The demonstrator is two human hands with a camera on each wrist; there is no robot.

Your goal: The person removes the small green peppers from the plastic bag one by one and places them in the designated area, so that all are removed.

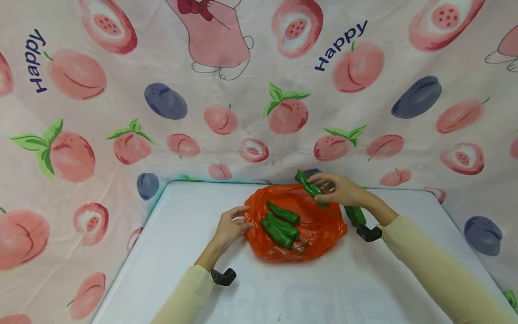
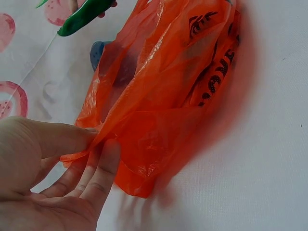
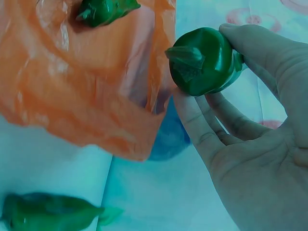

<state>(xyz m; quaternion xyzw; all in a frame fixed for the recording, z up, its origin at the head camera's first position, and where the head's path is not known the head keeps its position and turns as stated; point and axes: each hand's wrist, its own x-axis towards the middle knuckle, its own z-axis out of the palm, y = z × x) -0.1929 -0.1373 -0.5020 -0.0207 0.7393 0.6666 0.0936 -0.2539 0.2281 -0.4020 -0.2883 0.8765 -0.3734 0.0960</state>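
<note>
An orange-red plastic bag (image 1: pixel 319 236) lies opened out on the white table, with several green peppers (image 1: pixel 279 229) on it. My left hand (image 1: pixel 229 228) pinches the bag's left edge; in the left wrist view the thumb and fingers (image 2: pixel 103 166) hold the thin plastic (image 2: pixel 144 130) between them. Above the bag's back right part, my right hand (image 1: pixel 341 191) grips a green pepper (image 1: pixel 311 186) between thumb and fingers. The right wrist view shows that pepper (image 3: pixel 202 62) from its stem end. Another green pepper (image 1: pixel 355 216) rests on the table right of the bag, partly behind the right wrist.
The white table (image 1: pixel 162 252) meets a hanging cloth (image 1: pixel 243 99) printed with fruit along its back edge. A black device (image 1: pixel 369 233) is worn at the right wrist, another device (image 1: pixel 224 276) at the left. Something green (image 1: pixel 511 298) shows at the far right edge.
</note>
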